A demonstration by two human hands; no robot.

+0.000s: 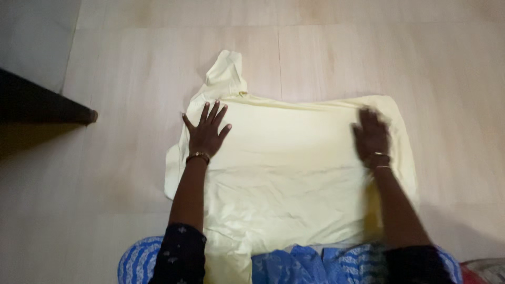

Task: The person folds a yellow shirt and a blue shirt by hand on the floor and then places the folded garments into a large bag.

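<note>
Pressing down with my left hand (pixel 206 134), I had the fingers spread wide and the palm flat on the cloth (pixel 294 173), near its left edge. A bangle (pixel 198 155) sat at that wrist. My right hand (pixel 371 138) lay flat on the same cloth, close to its right edge; it was blurred, so I could not tell how far those fingers were spread. Two thin bangles (pixel 381 160) circled that wrist.

Under both palms the cloth, pale yellow, was laid out flat on the floor (pixel 131 73) in front of me, with a few soft creases across its middle. A narrow part (pixel 227 73) of it stuck out at the top left, beyond my left fingertips. Its near edge reached my lap, where blue patterned fabric (pixel 315 263) showed. Well off to the left, a dark furniture leg (pixel 47 105) rested on the tiles.
</note>
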